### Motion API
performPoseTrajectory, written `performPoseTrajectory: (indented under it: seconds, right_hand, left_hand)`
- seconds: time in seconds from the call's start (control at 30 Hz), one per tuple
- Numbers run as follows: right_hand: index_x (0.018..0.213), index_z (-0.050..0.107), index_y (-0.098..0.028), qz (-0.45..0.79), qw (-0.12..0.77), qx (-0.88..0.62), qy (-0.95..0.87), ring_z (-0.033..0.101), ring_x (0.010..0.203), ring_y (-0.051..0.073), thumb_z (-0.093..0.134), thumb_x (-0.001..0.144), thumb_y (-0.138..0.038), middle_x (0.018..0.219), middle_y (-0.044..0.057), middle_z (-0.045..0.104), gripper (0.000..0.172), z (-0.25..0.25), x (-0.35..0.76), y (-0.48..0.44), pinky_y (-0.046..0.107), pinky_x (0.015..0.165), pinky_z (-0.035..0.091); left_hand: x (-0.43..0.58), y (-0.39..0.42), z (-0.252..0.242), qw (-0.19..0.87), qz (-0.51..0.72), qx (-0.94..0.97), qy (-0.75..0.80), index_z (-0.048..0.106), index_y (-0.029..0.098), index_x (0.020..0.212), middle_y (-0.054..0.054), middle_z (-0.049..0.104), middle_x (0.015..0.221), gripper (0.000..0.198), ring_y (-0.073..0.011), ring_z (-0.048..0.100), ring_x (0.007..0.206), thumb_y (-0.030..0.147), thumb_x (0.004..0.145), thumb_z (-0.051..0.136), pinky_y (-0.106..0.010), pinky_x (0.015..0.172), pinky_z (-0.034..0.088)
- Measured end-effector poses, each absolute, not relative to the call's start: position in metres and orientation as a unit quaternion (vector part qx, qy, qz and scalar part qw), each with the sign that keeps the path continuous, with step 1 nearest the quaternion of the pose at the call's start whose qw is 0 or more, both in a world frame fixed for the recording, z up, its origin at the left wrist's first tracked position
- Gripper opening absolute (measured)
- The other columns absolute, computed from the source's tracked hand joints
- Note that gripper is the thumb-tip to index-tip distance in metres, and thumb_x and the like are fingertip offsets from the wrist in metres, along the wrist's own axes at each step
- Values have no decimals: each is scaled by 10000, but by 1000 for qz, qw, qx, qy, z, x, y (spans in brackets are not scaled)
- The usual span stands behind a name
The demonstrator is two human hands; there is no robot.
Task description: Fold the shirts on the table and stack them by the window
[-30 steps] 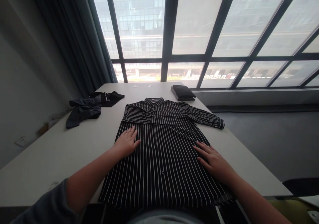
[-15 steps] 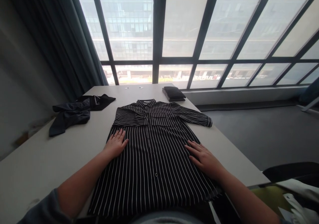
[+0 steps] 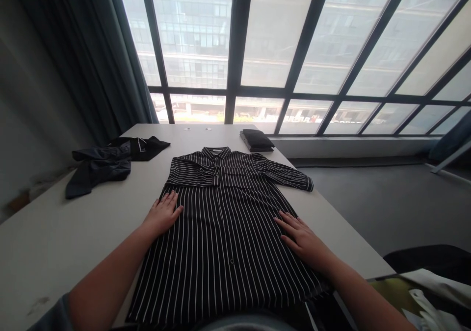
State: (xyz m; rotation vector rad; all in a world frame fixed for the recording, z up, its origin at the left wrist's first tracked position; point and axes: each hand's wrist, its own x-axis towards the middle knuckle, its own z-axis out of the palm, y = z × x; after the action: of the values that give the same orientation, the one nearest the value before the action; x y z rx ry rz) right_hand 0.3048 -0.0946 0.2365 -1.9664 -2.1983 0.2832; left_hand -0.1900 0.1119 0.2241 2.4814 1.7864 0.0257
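A black shirt with white stripes (image 3: 224, 233) lies flat on the white desk (image 3: 73, 233), with its collar at the far end. The left hand (image 3: 162, 214) rests flat on the left side of the shirt, fingers (image 3: 170, 201) spread a little and holding nothing. The right hand (image 3: 302, 238) lies flat on the right side, fingers apart too. A crumpled dark cloth (image 3: 106, 163) sits far left, and a folded black cloth (image 3: 256, 140) sits far off by the window.
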Motion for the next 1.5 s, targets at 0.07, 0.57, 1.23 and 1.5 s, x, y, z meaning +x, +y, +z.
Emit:
performPoseTrajectory:
  seconds: [0.07, 0.57, 1.23, 1.5]
  right_hand:
    - [1626, 477, -306, 105, 85, -659, -740, 284, 1616, 313, 478, 1055, -511, 1745, 48, 307, 607, 239, 304, -98, 597, 1320, 241]
    - [1623, 460, -120, 27, 149, -872, -466, 421, 1522, 404, 387, 1047, -478, 1585, 247, 523, 682, 237, 459, 45, 601, 1248, 308]
    - [1454, 666, -149, -40, 111, -886, -448, 584, 1368, 364, 466, 1001, -405, 1441, 199, 663, 558, 219, 483, 75, 472, 1143, 456]
    - [1361, 729, -189, -13, 131, -903, -410, 725, 1110, 356, 571, 951, -412, 1249, 190, 760, 492, 229, 500, 87, 438, 922, 558]
  left_hand:
    - [-194, 114, 225, 54, 6, 813, 579, 313, 128, 1691, -118, 201, 1767, 750, -316, 181, 1649, 510, 1047, 301, -562, 1312, 185]
    - [-244, 136, 243, 154, 53, 799, 579, 470, 88, 1601, -151, 374, 1719, 821, -337, 364, 1576, 603, 968, 383, -482, 1302, 289]
    - [-237, 129, 251, 136, 44, 800, 583, 491, 106, 1595, -143, 417, 1697, 824, -351, 400, 1554, 612, 952, 399, -475, 1289, 317]
    - [-236, 127, 253, 145, 40, 791, 593, 480, 147, 1613, -122, 409, 1706, 809, -353, 389, 1560, 619, 960, 406, -500, 1277, 332]
